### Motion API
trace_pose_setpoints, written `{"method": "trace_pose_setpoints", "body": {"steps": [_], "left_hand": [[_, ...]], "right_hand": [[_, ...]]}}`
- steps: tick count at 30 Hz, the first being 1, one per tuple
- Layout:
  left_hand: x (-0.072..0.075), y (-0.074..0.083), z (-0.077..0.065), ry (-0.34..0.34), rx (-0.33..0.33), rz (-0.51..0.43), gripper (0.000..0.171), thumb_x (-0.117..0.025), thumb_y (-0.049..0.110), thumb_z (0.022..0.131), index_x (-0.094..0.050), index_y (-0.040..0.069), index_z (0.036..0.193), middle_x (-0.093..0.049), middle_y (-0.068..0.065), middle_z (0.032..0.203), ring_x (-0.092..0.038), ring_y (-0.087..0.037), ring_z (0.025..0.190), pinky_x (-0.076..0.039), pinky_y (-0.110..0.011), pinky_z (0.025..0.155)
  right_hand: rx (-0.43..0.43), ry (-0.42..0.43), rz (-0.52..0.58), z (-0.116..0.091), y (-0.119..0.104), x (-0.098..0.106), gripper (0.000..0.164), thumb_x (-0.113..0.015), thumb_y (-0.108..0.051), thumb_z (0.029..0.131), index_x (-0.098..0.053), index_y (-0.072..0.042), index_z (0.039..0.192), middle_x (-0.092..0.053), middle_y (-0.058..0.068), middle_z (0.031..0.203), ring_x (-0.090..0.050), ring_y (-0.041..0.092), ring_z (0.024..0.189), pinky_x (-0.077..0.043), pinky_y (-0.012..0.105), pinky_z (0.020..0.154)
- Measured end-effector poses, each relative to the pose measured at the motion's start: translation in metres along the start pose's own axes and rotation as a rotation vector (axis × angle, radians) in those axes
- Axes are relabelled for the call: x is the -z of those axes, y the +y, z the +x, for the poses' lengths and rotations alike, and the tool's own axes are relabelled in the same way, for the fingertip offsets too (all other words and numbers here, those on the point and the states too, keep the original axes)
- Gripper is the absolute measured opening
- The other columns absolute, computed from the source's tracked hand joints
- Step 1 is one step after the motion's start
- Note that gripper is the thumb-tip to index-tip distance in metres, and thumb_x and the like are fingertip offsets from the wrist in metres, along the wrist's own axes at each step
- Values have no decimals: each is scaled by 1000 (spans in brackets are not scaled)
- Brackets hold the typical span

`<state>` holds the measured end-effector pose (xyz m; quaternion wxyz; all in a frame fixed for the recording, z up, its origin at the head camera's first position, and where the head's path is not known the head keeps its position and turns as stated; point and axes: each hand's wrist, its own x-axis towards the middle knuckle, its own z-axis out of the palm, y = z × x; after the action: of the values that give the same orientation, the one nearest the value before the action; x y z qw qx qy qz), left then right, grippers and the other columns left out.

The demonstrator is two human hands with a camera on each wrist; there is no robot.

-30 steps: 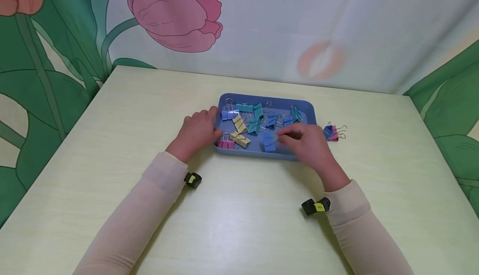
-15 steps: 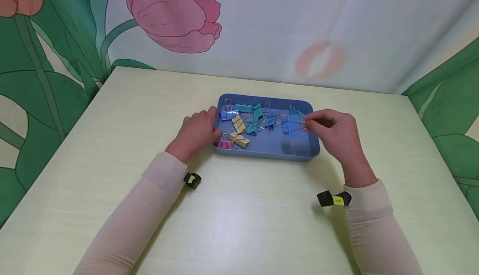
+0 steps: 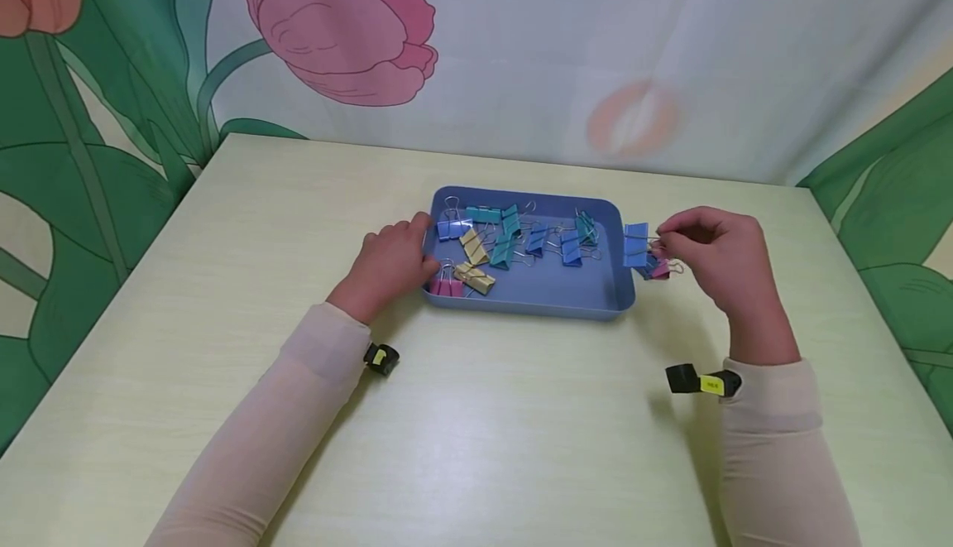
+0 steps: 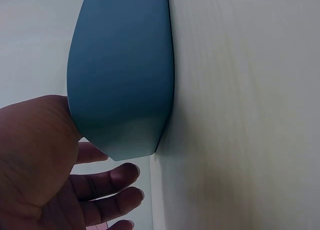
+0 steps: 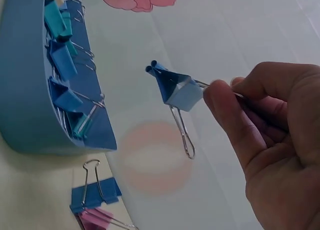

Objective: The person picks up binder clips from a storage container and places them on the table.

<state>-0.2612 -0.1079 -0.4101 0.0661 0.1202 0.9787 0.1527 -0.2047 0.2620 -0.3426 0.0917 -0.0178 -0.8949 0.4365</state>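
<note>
My right hand (image 3: 718, 261) pinches a blue binder clip (image 3: 636, 242) by one wire handle, just past the tray's right rim. In the right wrist view the held clip (image 5: 175, 87) is in the air, its other handle hanging down. Below it a dark blue clip (image 5: 95, 192) and a pink clip (image 5: 97, 219) lie on the table beside the tray. My left hand (image 3: 390, 266) holds the left end of the blue tray (image 3: 536, 309), its thumb and index finger at the rim. In the left wrist view the other fingers (image 4: 112, 182) hang loosely outside the wall.
Inside the tray are several more binder clips: teal (image 3: 503, 251), gold (image 3: 475, 278), pink (image 3: 447, 286) and blue (image 3: 571, 249). The pale table (image 3: 476, 431) reaches back to a flower-printed curtain (image 3: 521, 50).
My right hand has carried the blue binder clip from the tray's front middle rightward, over the right rim, above the clips on the table. The left hand stays at the tray's left end.
</note>
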Motion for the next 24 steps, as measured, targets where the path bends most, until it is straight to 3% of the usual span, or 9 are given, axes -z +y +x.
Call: {"method": "trace_pose_setpoints", "body": {"steps": [5,12,24], "left_hand": [[1,0,0,4,1,-2,55,-56,28,92,-39,5,139,-60,-19,123,-58,-34,101,-43,-52,90],[0,0,0,-4,4,-3,56,-55,28,92,-38,5,140,-60,-19,123,-58,-33,101,-42,-52,90],[1,1,-1,-6,1,-5,56,-55,27,92,-38,5,140,-61,-19,122,-58,-33,100,-43,-52,90]], "right_hand": [[-43,-49,-55,3,9,10,24,-64,-25,91,-70,-6,104,-66,-18,81,-65,0,77,-49,22,72],[-89,-149,-44,6,22,20,22,-65,-20,90,-67,-4,104,-68,-17,76,-67,3,75,-48,23,73],[-151,-276,-53,10,37,18,27,-63,-21,92,-65,1,107,-73,-5,87,-68,8,79,-50,29,80]]}}
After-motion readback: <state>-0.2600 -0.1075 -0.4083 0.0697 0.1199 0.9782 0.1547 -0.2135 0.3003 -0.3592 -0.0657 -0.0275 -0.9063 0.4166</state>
